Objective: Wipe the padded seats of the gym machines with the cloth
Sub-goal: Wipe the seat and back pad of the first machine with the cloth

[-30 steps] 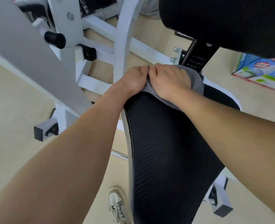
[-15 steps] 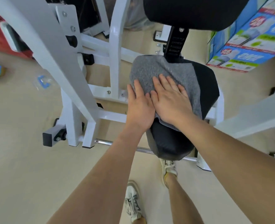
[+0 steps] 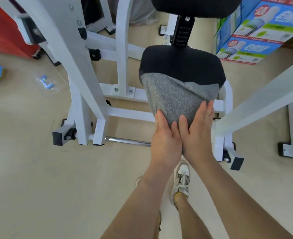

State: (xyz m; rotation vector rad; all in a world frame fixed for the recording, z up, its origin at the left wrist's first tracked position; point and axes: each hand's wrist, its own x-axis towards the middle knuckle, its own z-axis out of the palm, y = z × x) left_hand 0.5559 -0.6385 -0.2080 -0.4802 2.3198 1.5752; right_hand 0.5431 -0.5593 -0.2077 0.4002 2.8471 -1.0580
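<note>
A black padded seat [image 3: 182, 64] sits on a white gym machine frame [image 3: 123, 54], under a black back pad [image 3: 194, 6]. A grey cloth [image 3: 175, 97] drapes over the seat's near half and hangs down its front edge. My left hand [image 3: 164, 137] and my right hand [image 3: 197, 133] lie side by side, palms flat, pressing the cloth's lower end against the front of the seat. The seat's front tip is hidden under the cloth and my hands.
White frame bars [image 3: 262, 102] flank the seat on both sides, with a chrome rod [image 3: 128, 140] low at the front. Blue printed boxes [image 3: 256, 31] stand at the back right, a red object [image 3: 6, 35] at the left. My shoe [image 3: 182, 180] rests on the beige floor.
Both hands have slid the cloth from the back of the seat toward its front edge. The rear of the seat is now uncovered, and the view has pulled back.
</note>
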